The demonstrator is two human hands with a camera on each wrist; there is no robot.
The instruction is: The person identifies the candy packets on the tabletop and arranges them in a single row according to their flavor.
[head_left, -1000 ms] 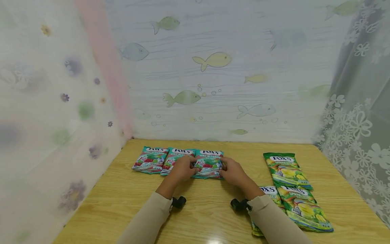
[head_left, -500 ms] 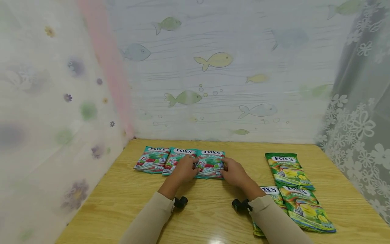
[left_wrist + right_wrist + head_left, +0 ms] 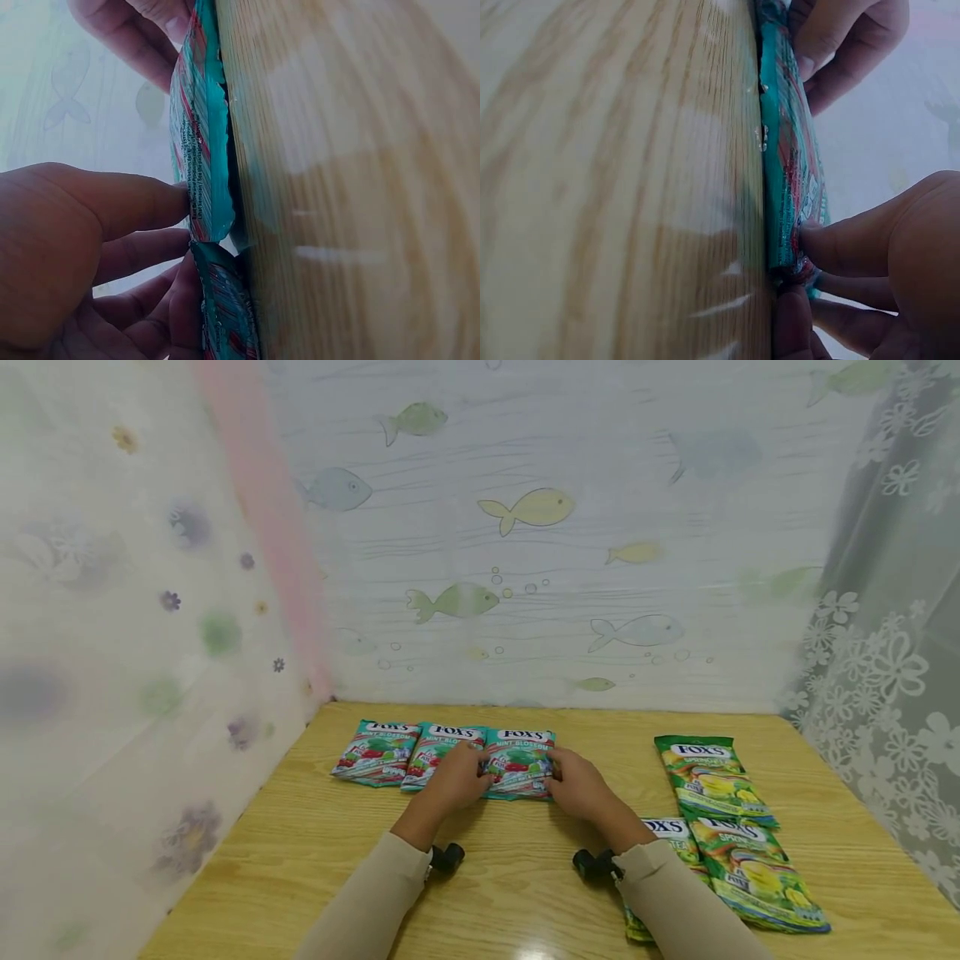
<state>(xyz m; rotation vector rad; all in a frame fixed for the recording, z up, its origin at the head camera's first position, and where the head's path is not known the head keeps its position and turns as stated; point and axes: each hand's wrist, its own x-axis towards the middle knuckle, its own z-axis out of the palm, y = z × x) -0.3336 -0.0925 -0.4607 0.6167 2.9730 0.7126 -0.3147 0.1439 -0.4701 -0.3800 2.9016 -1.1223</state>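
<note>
A teal FOX'S Mint Blossom candy bag point(image 3: 519, 766) lies flat on the table, at the right end of a row of three. My left hand point(image 3: 454, 778) holds its left edge, and in the left wrist view the thumb point(image 3: 142, 204) touches its printed face. At the opposite edge my right hand point(image 3: 581, 783) pinches the bag; the right wrist view has the thumb point(image 3: 847, 244) on top and fingertips at its side. The middle teal bag point(image 3: 433, 752) is partly hidden behind my left hand. Another teal bag point(image 3: 378, 755) lies at the left end, slightly slanted.
Green FOX'S Spring Tea bags lie on the right: one at the back point(image 3: 708, 779), one nearer point(image 3: 756, 877), and one point(image 3: 663, 835) partly covered by my right sleeve. A fish-print curtain point(image 3: 525, 610) hangs behind the wooden table point(image 3: 517, 877).
The view has shifted very slightly. Both hands stay at the edges of the right-hand teal bag, and the bags keep their places relative to each other.
</note>
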